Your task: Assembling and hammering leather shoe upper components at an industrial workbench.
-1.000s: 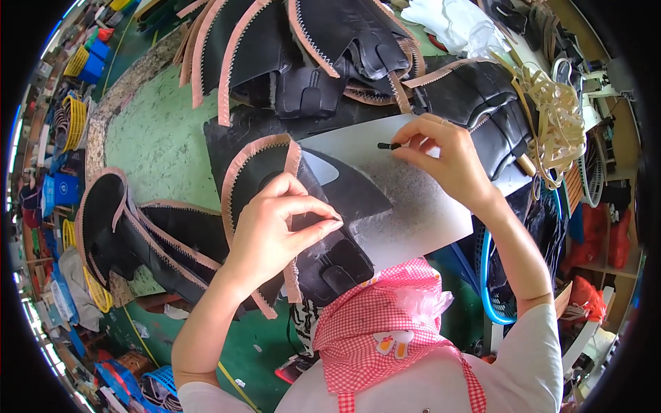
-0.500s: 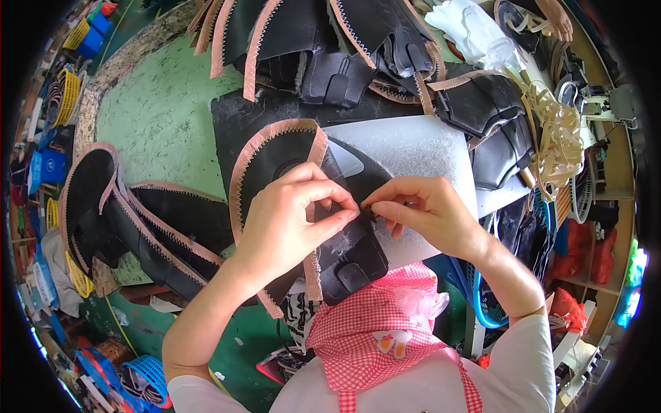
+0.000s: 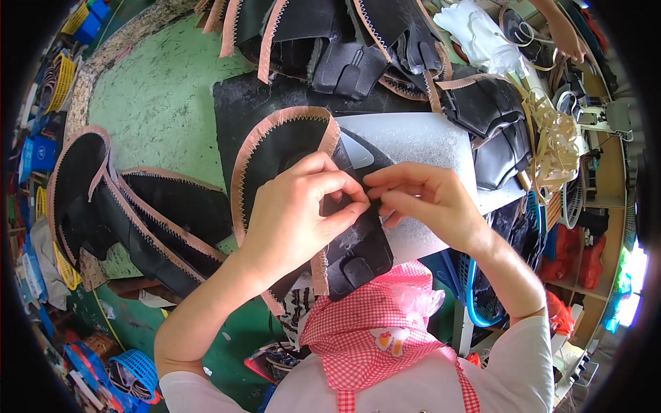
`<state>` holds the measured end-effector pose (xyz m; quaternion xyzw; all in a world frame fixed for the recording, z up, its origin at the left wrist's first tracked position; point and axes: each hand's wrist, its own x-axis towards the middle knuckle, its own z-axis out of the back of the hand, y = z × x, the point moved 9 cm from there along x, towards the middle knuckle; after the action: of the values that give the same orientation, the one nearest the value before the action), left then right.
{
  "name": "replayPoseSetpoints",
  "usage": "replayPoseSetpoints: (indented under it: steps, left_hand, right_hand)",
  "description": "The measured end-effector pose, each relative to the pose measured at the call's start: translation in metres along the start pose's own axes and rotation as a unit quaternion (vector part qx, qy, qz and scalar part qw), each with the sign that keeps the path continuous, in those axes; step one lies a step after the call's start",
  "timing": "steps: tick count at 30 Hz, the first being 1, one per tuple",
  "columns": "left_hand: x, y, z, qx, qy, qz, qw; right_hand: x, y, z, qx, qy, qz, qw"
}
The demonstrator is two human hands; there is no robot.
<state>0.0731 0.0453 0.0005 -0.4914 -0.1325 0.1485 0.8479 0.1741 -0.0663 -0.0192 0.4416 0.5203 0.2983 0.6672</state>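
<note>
Grip: our left hand (image 3: 296, 220) and right hand (image 3: 427, 206) meet fingertip to fingertip, both pinched shut on the edge of the black shoe upper (image 3: 303, 158) right where thumbs and forefingers touch.
Risk at the pinch: we judge the hold is small and shared; if either pinch loosens, the edge could slip from between the fingers and the piece shift out of line.
Risk of strain: pulling our hands apart too hard could, we think, stretch or tear the pink zigzag-stitched trim (image 3: 241, 165).
Upper: it lies under our left palm and spreads away from the fingers, its trim curving round beyond our left knuckles.
White foam pad (image 3: 427, 138): just beyond our right fingers, under the upper.
Green table (image 3: 158, 117): farther out, past our left hand.
Pile of black uppers (image 3: 344, 48): farthest from the fingers, well apart.
</note>
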Motion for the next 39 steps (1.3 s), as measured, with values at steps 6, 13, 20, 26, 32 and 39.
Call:
replayPoseSetpoints:
  steps: [6, 13, 20, 26, 32, 39]
  left_hand:
    - [0.0, -0.001, 0.0, -0.01, 0.0, -0.031, 0.999]
    - [-0.005, 0.004, 0.001, -0.082, 0.046, -0.005, 0.996]
    - [-0.004, -0.002, 0.001, -0.062, 0.028, -0.016, 0.998]
    - [-0.004, -0.002, 0.002, -0.06, 0.021, -0.026, 0.998]
    - [-0.003, 0.0, 0.001, -0.055, 0.02, -0.025, 0.998]
    - [-0.003, 0.0, 0.002, -0.044, 0.014, -0.016, 0.999]
  right_hand:
    - [-0.008, 0.028, -0.005, -0.164, -0.041, 0.119, 0.978]
    - [-0.012, 0.034, 0.007, -0.29, -0.043, 0.182, 0.938]
    - [-0.013, 0.031, 0.001, -0.322, -0.032, 0.241, 0.915]
    - [-0.002, 0.015, 0.016, -0.152, -0.013, 0.011, 0.988]
    - [0.01, 0.031, 0.0, -0.197, 0.043, -0.004, 0.979]
    - [0.013, 0.046, -0.011, -0.354, 0.131, -0.026, 0.925]
